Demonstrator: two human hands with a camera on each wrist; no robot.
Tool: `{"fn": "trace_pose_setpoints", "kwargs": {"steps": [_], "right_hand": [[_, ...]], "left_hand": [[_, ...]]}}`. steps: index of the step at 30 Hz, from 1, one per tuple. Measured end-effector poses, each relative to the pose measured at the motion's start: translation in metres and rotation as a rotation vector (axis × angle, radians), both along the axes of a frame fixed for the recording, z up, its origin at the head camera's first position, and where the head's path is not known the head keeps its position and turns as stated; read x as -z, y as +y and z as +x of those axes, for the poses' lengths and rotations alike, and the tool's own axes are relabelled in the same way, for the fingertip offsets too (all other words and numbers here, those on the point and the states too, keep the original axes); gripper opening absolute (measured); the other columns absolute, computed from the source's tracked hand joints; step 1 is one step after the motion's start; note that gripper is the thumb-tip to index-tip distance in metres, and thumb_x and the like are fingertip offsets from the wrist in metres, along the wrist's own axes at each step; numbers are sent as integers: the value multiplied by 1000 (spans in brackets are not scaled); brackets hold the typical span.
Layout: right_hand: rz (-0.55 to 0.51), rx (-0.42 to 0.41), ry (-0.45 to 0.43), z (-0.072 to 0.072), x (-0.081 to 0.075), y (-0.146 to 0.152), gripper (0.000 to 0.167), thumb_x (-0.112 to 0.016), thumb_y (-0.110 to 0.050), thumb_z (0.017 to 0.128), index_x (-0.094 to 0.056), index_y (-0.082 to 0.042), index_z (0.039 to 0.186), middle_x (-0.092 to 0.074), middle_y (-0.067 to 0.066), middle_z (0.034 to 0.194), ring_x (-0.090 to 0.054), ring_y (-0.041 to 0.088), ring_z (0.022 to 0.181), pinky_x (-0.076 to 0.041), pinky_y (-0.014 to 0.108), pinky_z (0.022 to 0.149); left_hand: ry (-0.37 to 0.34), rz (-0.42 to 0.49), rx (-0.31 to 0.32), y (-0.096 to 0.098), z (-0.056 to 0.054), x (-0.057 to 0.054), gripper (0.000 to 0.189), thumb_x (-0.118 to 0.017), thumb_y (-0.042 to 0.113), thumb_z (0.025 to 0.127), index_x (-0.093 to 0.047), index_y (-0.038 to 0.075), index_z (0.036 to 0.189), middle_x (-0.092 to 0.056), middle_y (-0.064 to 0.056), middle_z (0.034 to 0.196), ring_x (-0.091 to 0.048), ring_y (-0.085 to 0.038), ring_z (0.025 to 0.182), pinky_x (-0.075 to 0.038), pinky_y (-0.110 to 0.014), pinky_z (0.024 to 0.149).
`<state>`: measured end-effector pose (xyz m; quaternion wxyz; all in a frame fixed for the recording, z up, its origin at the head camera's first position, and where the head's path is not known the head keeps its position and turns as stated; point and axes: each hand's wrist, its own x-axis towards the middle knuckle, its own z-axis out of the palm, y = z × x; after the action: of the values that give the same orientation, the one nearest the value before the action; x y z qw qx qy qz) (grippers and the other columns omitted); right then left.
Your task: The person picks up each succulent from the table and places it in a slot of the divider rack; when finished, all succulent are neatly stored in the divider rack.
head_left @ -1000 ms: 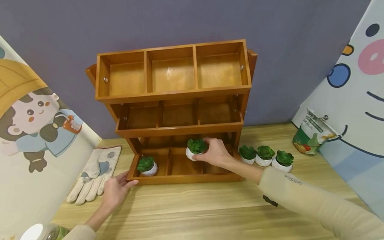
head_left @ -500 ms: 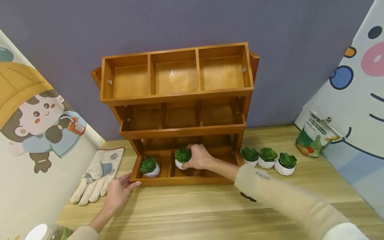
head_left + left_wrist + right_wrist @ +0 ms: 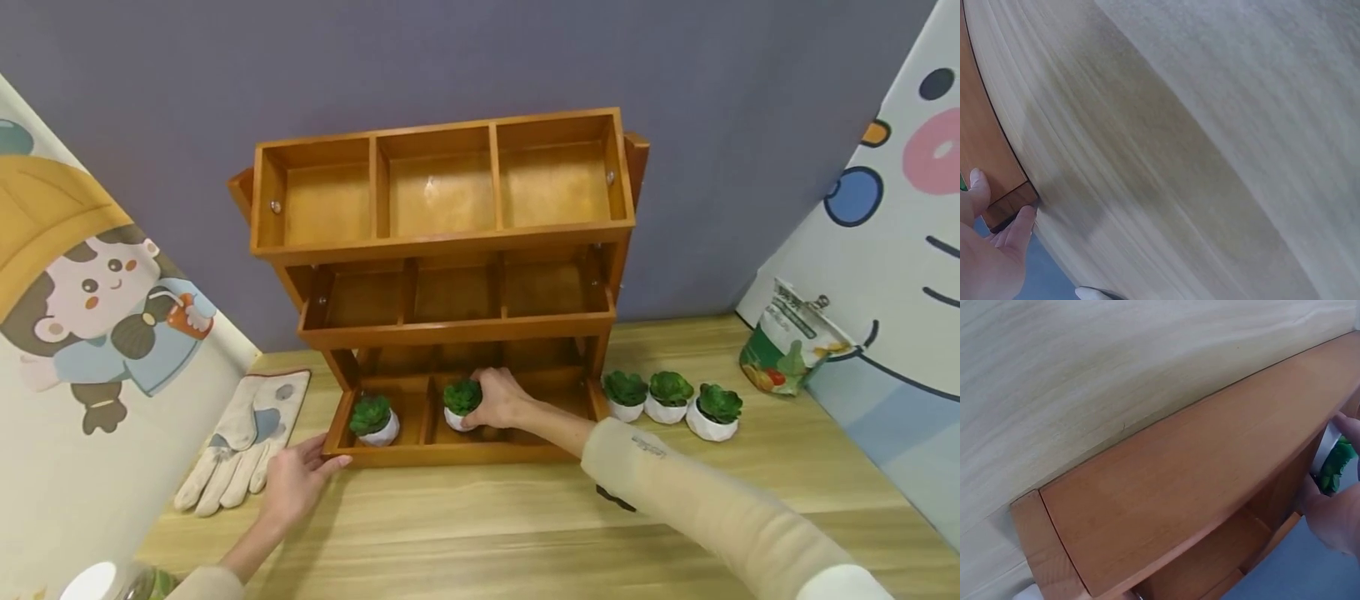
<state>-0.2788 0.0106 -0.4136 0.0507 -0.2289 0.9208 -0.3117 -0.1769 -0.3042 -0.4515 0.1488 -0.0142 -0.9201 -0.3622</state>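
A three-tier wooden shelf (image 3: 442,237) has compartments in each tier. My right hand (image 3: 501,400) pinches a small artificial succulent in a white pot (image 3: 460,402), low inside the bottom tier's middle compartment; whether the pot touches the floor is hard to tell. In the right wrist view, that succulent (image 3: 1337,462) is partly hidden behind fingers and the tier's front board. Another potted succulent (image 3: 375,419) sits in the left compartment. At the bottom tier's front left corner, my left hand (image 3: 295,481) grips the wood, thumb and fingers on either side of the corner (image 3: 1015,203).
Several potted succulents (image 3: 666,400) stand in a row on the table right of the shelf. Further right leans a green and white bag (image 3: 791,342) with a clip. White work gloves (image 3: 243,437) lie at left, and a lidded jar (image 3: 112,581) is at the lower left.
My right hand has carried the potted succulent leftward and down into the bottom tier's middle compartment. My left hand has kept its grip on the shelf's corner. The head view has shifted slightly.
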Motion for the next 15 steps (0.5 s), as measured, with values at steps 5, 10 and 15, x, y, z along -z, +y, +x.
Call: {"fn": "trace_pose_setpoints", "kwargs": {"steps": [5,10,15], "right_hand": [[3,-6,10,0,1,-3,56,-93,-24,65,-65,0,108,-67,7,98,-61,24,94,-56,33,82],[14,4,7,0,3,-4,61,-91,-25,67,-64,-2,116,-66,9,105,-59,27,100,-54,36,87],[16,-40,26,4,0,3,73,-88,-26,70,-56,2,130,-64,14,118,-58,31,110,-52,40,94]], "left_hand": [[0,0,3,0,1,0,51,-81,11,80,-61,-16,118,-65,-32,105,-70,-38,88,-61,-33,68],[6,-1,10,0,-1,-1,52,-81,11,80,-61,-16,119,-65,-32,106,-70,-39,89,-61,-33,69],[-11,-8,1,0,-1,0,50,-82,9,79,-62,-15,118,-66,-31,104,-70,-37,89,-61,-31,69]]}}
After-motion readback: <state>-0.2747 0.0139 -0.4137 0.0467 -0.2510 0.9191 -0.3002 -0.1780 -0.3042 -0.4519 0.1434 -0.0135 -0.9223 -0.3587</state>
